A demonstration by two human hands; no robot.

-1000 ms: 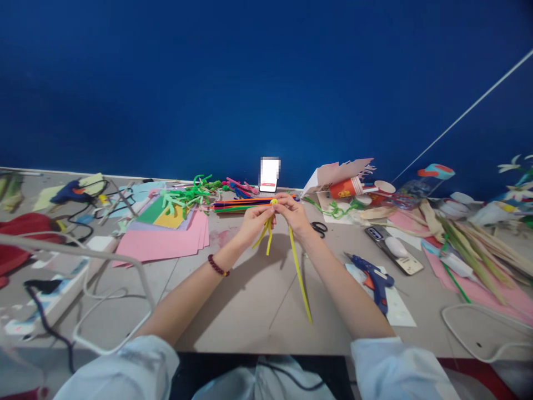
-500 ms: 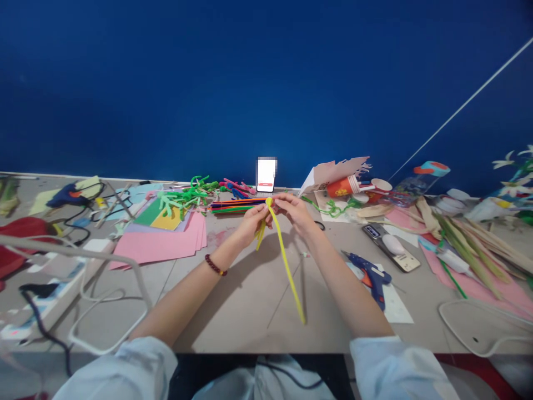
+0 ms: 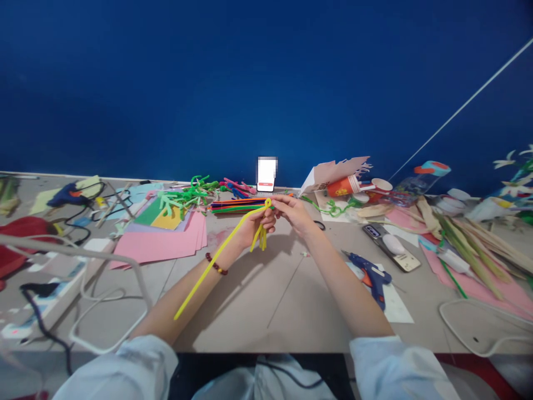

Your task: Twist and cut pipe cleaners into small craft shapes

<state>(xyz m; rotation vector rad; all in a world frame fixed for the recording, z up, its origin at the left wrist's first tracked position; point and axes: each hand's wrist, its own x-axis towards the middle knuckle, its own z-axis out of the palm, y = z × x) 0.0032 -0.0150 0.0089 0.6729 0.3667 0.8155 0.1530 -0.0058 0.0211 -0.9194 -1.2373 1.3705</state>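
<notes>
Yellow pipe cleaners (image 3: 210,264) are held up over the middle of the table. My left hand (image 3: 255,225) is closed around their bundled part, and several short bent ends hang below its fingers. One long strand slopes down to the left across my left forearm. At the top, my right hand (image 3: 291,212) pinches the yellow stem beside a small loop, its fingertips nearly touching the left ones. Behind both hands lie loose pipe cleaners (image 3: 233,206) in orange, blue and green.
A lit phone (image 3: 265,175) stands against the blue wall. Coloured paper (image 3: 162,244) and green pipe-cleaner shapes (image 3: 194,194) lie left. To the right are a glue gun (image 3: 372,278), another phone (image 3: 391,247) and paper cups (image 3: 345,186). A power strip (image 3: 54,294) with cables lies far left.
The long yellow strand has swung from hanging right of centre over to the left, across my left forearm. The short hanging ends show more clearly. Both hands stay in nearly the same place.
</notes>
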